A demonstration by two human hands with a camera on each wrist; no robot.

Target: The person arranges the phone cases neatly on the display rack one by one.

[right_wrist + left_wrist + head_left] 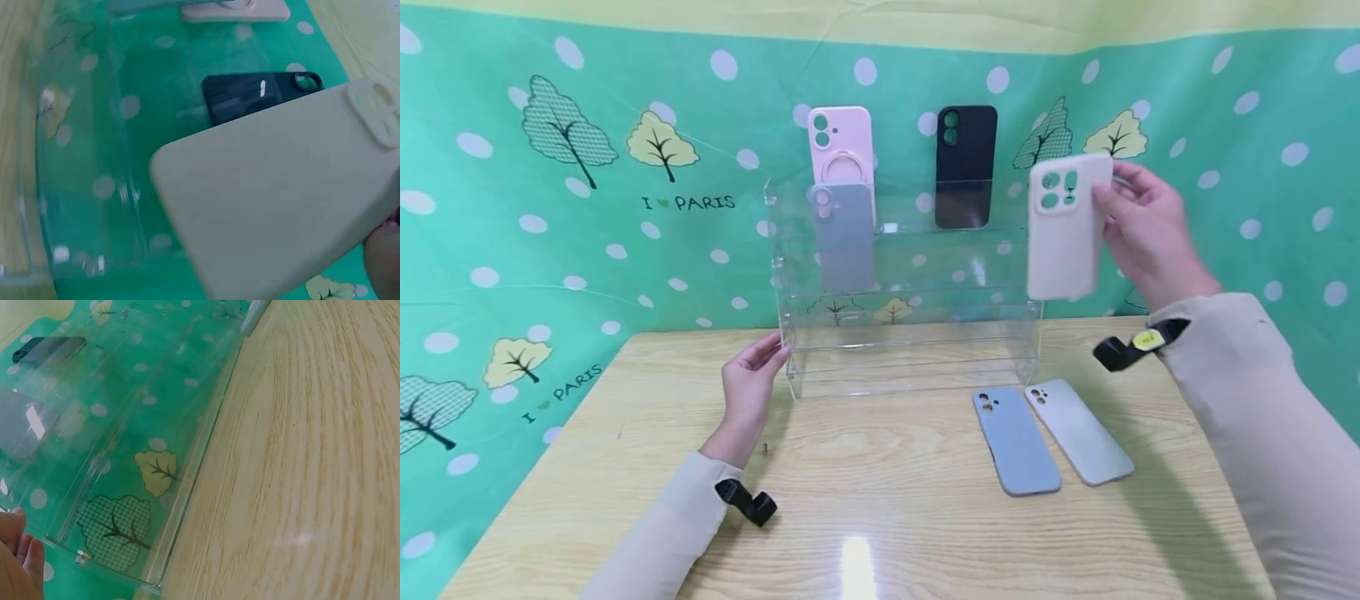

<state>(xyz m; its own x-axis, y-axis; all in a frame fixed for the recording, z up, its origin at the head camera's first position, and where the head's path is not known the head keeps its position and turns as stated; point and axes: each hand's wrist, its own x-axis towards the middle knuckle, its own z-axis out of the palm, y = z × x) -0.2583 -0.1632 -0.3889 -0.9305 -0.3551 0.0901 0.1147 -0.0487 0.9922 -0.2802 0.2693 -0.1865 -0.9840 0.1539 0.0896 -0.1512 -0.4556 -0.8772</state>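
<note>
My right hand [1150,229] pinches a white phone case [1063,242] by its upper right side. The case hangs upright at the right end of a clear acrylic display stand [910,380], its camera cutouts at the top; the right wrist view shows its broad back up close. My left hand [752,385] grips the stand's left side panel, thumb in front. In the stand, a pink phone case [841,137] with a ring and a black phone case [967,154] stand on the top tier. A grey-blue phone case [846,250] is one tier lower, in front of the pink one.
On the wooden table [865,475], a blue phone case [1018,446] and a pale silvery phone case [1081,433] lie side by side at the stand's front right. A green cloth [700,242] with trees and dots hangs behind.
</note>
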